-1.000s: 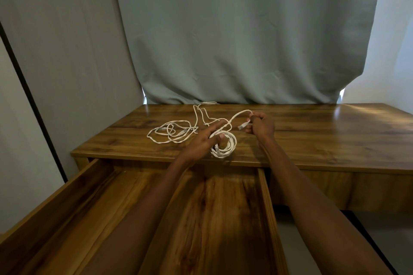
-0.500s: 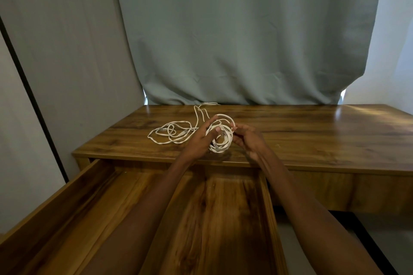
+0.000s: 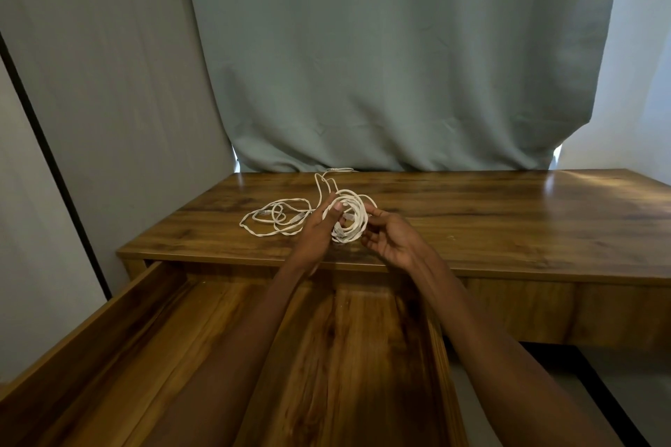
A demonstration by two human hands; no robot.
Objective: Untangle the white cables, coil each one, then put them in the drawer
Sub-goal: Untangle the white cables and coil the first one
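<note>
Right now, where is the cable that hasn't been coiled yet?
In the head view, the loose cable lies sprawled on the desk top, left of the coiled cable held in the left hand, trailing back toward the curtain.

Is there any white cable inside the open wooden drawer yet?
No, the open wooden drawer shows only bare wood, while the coiled white cable is in the hands and the loose white cable lies on the desk.
</note>
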